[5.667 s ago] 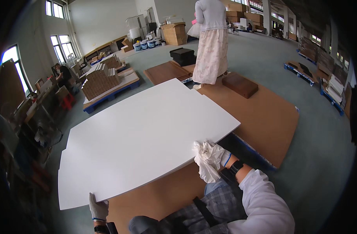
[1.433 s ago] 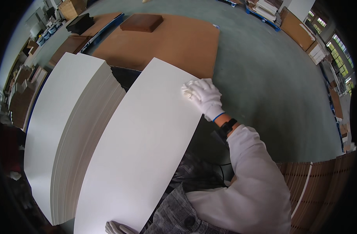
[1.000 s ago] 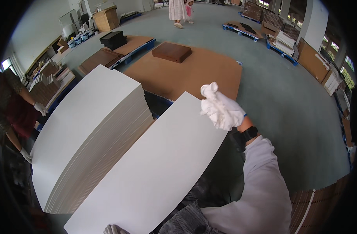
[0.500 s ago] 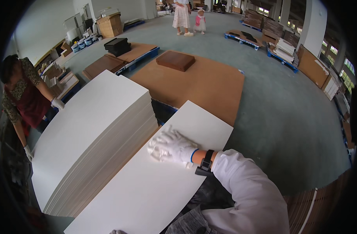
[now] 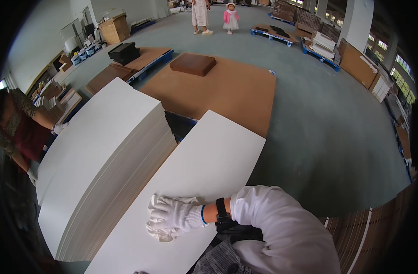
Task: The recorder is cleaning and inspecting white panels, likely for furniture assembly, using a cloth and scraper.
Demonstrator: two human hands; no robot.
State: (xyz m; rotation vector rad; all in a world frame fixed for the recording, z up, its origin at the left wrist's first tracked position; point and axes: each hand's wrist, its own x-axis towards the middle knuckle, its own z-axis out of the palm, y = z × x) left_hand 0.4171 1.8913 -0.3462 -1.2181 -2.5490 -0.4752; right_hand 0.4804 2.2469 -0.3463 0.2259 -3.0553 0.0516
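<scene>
My right hand, in a white knit glove with a blue cuff edge, presses a crumpled white cloth against a long white board. The cloth bunches out around the fingers. The board slopes from the lower edge toward the middle. Just left of it rises a tall stack of white boards. At the lower edge a small grey sliver shows beside the board; it may be my left hand, whose fingers are hidden.
A co-worker in white gloves touches the stack's left side. Beyond lie a brown sheet-covered pallet with a brown panel pile, and black items on another pallet. Two people, one small, stand far back. Slatted brown panels are at lower right.
My right hand has slid the cloth down the board toward me and slightly left. The view has shifted a little. The small person in the background now faces this way.
</scene>
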